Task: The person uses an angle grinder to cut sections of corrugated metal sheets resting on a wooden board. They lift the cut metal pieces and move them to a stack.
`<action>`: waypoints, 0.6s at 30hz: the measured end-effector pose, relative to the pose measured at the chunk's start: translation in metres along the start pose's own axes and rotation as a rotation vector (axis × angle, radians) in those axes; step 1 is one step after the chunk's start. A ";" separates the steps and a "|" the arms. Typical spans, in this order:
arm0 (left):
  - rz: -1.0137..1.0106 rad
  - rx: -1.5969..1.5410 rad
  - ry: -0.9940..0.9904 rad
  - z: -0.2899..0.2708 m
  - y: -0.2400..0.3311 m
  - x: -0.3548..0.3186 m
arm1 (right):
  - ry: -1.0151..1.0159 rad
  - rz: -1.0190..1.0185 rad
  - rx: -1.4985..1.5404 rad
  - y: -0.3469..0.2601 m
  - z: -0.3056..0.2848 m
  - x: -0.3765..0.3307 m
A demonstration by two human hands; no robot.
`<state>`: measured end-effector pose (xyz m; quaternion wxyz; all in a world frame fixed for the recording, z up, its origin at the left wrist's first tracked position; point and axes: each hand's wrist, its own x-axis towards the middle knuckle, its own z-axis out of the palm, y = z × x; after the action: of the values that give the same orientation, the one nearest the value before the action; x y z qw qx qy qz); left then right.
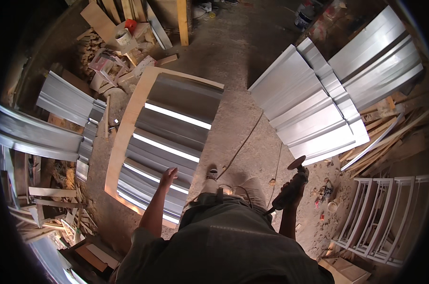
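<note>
My right hand [299, 193] grips an angle grinder [285, 195] at my right side. Its round reddish disc [296, 163] points away from me, and a cord leaves its lower end. My left hand [168, 179] appears over a ribbed grey metal sheet [176, 135], fingers partly spread and nothing in them. Whether it touches the metal I cannot tell. Pale plywood [117, 158] shows along the sheet's left, far and near edges.
More ribbed metal sheets lie at the right [309, 99] and left [65, 97]. Thin cables [243, 146] cross the rough floor. White slatted frames [380, 217] stand at the right. Wood scraps [94, 49] are piled far left, with long timber strips [394, 135] at right.
</note>
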<state>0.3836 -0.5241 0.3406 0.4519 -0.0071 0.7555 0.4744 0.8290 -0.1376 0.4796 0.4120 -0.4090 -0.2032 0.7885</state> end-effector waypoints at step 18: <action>-0.340 -0.264 0.360 0.228 -0.085 -0.073 | -0.378 0.171 -0.375 -0.094 0.111 0.321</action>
<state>0.6180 -0.4362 0.2985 0.3788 -0.2768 0.7433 0.4769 0.6795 0.1800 0.4528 0.2160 -0.3395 -0.3835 0.8313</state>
